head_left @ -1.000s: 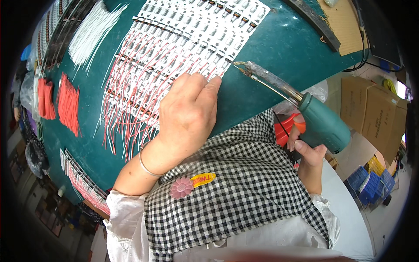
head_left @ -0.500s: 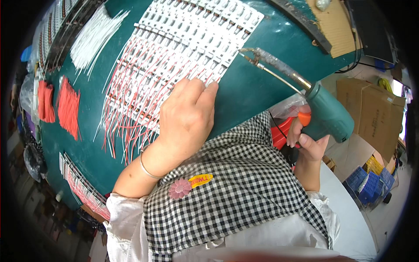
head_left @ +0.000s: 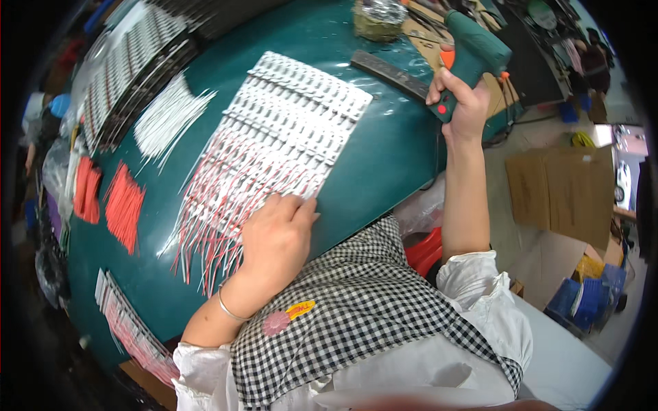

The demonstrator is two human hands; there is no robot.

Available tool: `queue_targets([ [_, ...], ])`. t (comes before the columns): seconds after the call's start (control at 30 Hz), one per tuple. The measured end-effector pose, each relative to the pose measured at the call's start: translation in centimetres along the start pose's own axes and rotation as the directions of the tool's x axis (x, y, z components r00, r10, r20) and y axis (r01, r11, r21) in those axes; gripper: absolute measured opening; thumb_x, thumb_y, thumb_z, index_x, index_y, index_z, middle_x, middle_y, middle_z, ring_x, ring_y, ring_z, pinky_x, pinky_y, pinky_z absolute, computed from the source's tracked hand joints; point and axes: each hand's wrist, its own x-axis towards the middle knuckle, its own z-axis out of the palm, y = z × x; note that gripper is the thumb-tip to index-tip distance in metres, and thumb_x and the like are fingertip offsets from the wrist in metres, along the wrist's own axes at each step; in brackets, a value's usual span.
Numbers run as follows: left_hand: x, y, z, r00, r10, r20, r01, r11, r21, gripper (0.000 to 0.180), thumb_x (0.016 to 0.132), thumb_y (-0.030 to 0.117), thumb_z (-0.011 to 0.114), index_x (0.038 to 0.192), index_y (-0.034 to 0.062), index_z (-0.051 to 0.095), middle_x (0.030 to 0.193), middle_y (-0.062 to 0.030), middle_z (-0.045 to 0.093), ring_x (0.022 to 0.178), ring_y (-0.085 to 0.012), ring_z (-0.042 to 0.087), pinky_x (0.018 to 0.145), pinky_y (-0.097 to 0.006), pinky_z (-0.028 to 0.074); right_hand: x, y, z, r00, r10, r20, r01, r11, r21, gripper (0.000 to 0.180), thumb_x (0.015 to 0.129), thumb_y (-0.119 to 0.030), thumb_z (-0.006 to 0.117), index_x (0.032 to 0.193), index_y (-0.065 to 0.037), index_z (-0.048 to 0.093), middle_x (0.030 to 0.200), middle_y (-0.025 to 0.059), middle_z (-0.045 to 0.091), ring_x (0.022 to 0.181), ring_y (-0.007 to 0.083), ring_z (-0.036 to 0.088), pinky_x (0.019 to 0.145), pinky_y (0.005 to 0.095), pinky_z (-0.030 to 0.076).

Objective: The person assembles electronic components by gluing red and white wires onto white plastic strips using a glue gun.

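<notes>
A white panel (head_left: 301,103) made of rows of small units lies on the green table, with red and white wires (head_left: 219,212) trailing from its near part. My left hand (head_left: 277,233) rests at the panel's near right edge, its fingers curled together over the wire ends. Whatever lies under those fingertips is hidden. Out at the far right, my right hand (head_left: 467,103) is wrapped round the handle of a green soldering gun (head_left: 476,51) with orange parts. The tip of the gun cannot be made out.
Left of the panel lie white wires (head_left: 171,120) and a red wire bundle (head_left: 125,219). More panels (head_left: 130,75) stand at the back left; a wired strip (head_left: 133,329) lies near left. A dark bar (head_left: 391,74) and a foil-topped roll (head_left: 379,19) sit at the back, a cardboard box (head_left: 558,195) at right.
My right hand has carried the soldering gun from beside my lap up and away to the table's far right. My left hand stays at the panel edge. The view has shifted.
</notes>
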Motion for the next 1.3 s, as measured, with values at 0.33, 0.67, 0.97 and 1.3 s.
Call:
queue_targets([
  [0.33, 6.1, -7.8, 0.7, 0.989, 0.086, -0.118, -0.065, 0.983, 0.169, 0.039, 0.083, 0.021, 0.066, 0.119, 0.0075, 0.058, 0.126, -0.0077, 0.056, 0.115, -0.0307, 0.049, 0.098, -0.043, 0.039, -3.5, 2.3, 4.7, 0.985, -0.130, 0.110, 0.134, 0.990, -0.033, 0.047, 0.082, 0.005, 0.059, 0.127, 0.007, 0.045, 0.113, 0.0158, 0.058, 0.062, 0.0131, 0.056, 0.053, 0.0265, 0.049],
  [0.67, 3.4, -9.2, 0.3, 1.000, 0.003, 0.022, -0.003, 1.000, 0.009, 0.041, 0.080, 0.025, 0.067, 0.117, 0.0084, 0.059, 0.123, -0.0046, 0.056, 0.117, -0.0267, 0.046, 0.099, -0.045, 0.033, -6.8, 4.4, 5.3, 0.961, -0.171, 0.216, 0.200, 0.972, -0.122, 0.048, 0.082, 0.007, 0.057, 0.127, 0.011, 0.042, 0.103, 0.0171, 0.058, 0.065, 0.0128, 0.055, 0.055, 0.0261, 0.050],
  [0.97, 4.8, -21.1, -3.0, 0.889, -0.301, -0.345, 0.389, 0.893, 0.225, 0.024, 0.075, 0.009, 0.072, 0.097, 0.0055, 0.063, 0.096, -0.0124, 0.059, 0.095, -0.0325, 0.057, 0.081, -0.041, 0.048, -6.7, 5.7, 4.4, 0.939, -0.213, 0.269, 0.264, 0.949, -0.170, 0.051, 0.082, 0.009, 0.057, 0.130, 0.009, 0.040, 0.118, 0.0206, 0.056, 0.068, 0.0129, 0.056, 0.056, 0.0256, 0.051],
  [1.3, 5.9, -22.0, -2.4, 0.963, -0.107, -0.247, 0.216, 0.856, 0.469, 0.011, 0.082, 0.013, 0.059, 0.075, 0.0055, 0.061, 0.078, -0.0089, 0.064, 0.081, -0.0282, 0.064, 0.065, -0.041, 0.052, -7.4, 5.1, 3.2, 0.964, -0.191, 0.184, 0.223, 0.960, -0.168, 0.051, 0.082, 0.009, 0.059, 0.130, 0.008, 0.042, 0.124, 0.0213, 0.054, 0.067, 0.0123, 0.057, 0.054, 0.0244, 0.050],
])
